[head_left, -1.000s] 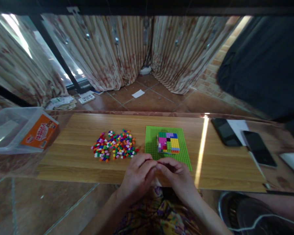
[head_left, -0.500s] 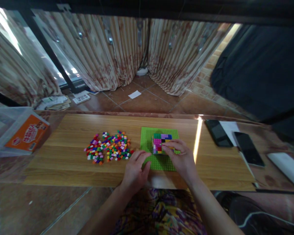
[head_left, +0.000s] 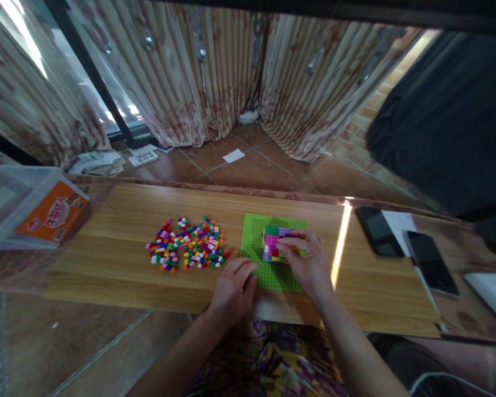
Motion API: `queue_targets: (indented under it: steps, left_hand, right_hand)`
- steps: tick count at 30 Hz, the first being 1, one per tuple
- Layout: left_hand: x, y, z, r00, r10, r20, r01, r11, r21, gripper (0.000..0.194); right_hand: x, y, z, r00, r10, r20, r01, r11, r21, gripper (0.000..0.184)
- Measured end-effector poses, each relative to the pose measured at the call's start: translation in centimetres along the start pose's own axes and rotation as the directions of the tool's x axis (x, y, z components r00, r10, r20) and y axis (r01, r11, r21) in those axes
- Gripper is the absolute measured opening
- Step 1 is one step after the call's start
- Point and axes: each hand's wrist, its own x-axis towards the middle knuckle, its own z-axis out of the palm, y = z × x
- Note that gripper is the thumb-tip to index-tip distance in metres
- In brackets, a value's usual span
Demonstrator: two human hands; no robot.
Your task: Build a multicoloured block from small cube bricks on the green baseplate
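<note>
A green studded baseplate (head_left: 254,227) lies on the wooden board, bearing a block built of small colourful building bricks (head_left: 271,239). Over the right part of this block is my right hand (head_left: 310,264), its thumb and index finger pinched together at the top on a small building brick whose colour is mostly hidden. My left hand (head_left: 232,289) rests at the baseplate's lower left edge, fingers curved and thumb apart, with nothing visible in it. Left of it, loose bricks (head_left: 200,242) of many colours are spread in a pile.
The wooden board (head_left: 119,248) carries a bright strip of light on its right. Two dark phones (head_left: 379,231) and white paper (head_left: 399,225) lie at the right. A clear plastic box (head_left: 8,231) with an orange label stands at the far left. Curtains (head_left: 215,82) hang beyond.
The view has shifted slightly, so the board and bricks appear a little further right. My right hand stays at the block, its fingertips slightly moved over the top; my left hand keeps its place.
</note>
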Motion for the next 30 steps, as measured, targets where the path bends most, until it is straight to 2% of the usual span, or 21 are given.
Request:
queue_targets:
  steps: [10, 19, 22, 30]
  left_hand:
    - [-0.13, 0.0, 0.22, 1.0, 0.002, -0.005, -0.002, 1.0, -0.012, 0.02]
    - [-0.4, -0.28, 0.49, 1.0, 0.0, 0.014, 0.0, 1.0, -0.011, 0.021]
    - [-0.41, -0.26, 0.51, 1.0, -0.002, 0.019, 0.003, 1.0, -0.015, 0.021]
    - [-0.32, -0.35, 0.58, 1.0, 0.012, 0.016, -0.011, 1.0, -0.018, 0.021]
  right_hand:
    - [0.34, -0.43, -0.26, 1.0, 0.0, 0.027, 0.001, 0.999, -0.046, 0.015]
    - [0.96, -0.82, -0.73, 0.991, -0.095, 0.096, 0.112, 0.976, -0.189, 0.013]
    - [0.92, -0.79, -0.72, 0.988, -0.104, 0.11, 0.124, 0.974, -0.191, 0.013]
    - [0.67, -0.72, 0.08, 0.999, 0.036, -0.009, -0.036, 0.997, -0.064, 0.016]
